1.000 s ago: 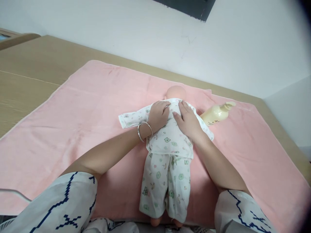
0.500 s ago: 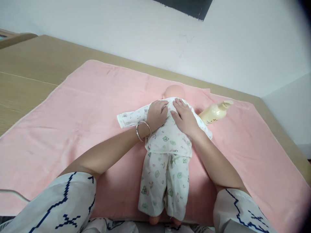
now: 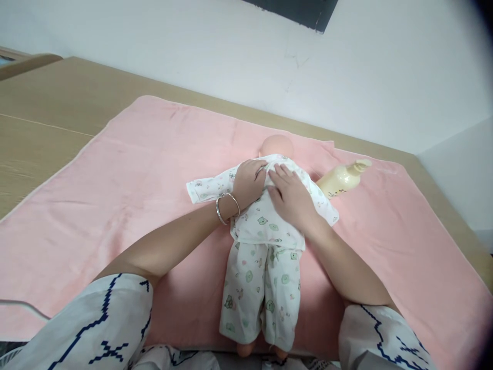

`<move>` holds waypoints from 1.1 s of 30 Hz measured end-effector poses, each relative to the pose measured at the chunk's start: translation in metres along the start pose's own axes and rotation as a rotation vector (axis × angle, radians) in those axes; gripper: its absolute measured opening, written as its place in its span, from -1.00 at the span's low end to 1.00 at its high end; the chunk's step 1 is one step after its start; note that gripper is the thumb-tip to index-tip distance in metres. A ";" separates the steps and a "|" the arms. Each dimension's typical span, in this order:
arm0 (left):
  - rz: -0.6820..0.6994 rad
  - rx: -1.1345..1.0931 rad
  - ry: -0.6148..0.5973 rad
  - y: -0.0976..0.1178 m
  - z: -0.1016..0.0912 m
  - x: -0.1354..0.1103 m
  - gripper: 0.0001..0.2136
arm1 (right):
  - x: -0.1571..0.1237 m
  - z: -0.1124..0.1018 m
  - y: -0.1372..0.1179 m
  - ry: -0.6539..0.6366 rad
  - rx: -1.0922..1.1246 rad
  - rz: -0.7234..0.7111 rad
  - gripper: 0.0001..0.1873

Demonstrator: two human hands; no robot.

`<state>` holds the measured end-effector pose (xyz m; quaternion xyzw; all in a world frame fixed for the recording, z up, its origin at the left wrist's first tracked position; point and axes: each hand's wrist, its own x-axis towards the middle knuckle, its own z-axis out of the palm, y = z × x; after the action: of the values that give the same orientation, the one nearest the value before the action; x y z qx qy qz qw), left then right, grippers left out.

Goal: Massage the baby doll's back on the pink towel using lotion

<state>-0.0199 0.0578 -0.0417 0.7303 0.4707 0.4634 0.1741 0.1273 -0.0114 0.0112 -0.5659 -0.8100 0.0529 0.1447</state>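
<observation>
A baby doll (image 3: 269, 228) lies face down, dressed in a white top and trousers with green prints. Its bare head (image 3: 276, 146) points away from me, and its feet show at the near edge. My left hand (image 3: 249, 181) rests on the left of the doll's upper back, open with the fingers slightly bent; a silver bangle (image 3: 218, 210) circles that wrist. On the right of the back, my right hand (image 3: 291, 195) lies flat and open, fingers pointing toward the head. Neither hand grips anything. The doll's face is hidden.
Beneath the doll spreads a pink blanket (image 3: 162, 154) on a wooden table (image 3: 46, 103). A pale yellow pump bottle (image 3: 341, 179) lies tilted by the doll's right sleeve. A white wall (image 3: 215, 51) stands behind, and a cable (image 3: 23, 306) runs in at the lower left.
My right hand has slid a little down the doll's back, toward me. My left hand stays in place, and the doll lies as before.
</observation>
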 end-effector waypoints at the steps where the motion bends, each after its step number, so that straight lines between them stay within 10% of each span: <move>1: 0.002 0.004 -0.004 0.000 0.000 0.000 -0.71 | 0.006 -0.001 0.007 0.003 0.025 0.037 -0.36; 7: 0.019 -0.002 0.002 0.000 0.000 0.000 -0.69 | 0.006 0.000 0.006 0.039 -0.068 0.178 -0.28; 13: 0.025 0.009 0.003 0.000 -0.001 0.000 -0.69 | -0.017 0.005 -0.021 0.049 -0.141 0.025 -0.38; 22: 0.002 0.040 -0.019 0.003 -0.002 0.000 -0.68 | 0.014 -0.004 0.019 0.001 0.072 0.203 -0.18; 33: 0.008 0.037 -0.021 0.001 -0.001 0.000 -0.66 | -0.017 0.001 -0.021 0.063 -0.161 0.139 -0.35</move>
<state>-0.0200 0.0569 -0.0403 0.7400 0.4744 0.4478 0.1635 0.1138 -0.0345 0.0129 -0.6318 -0.7655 -0.0202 0.1199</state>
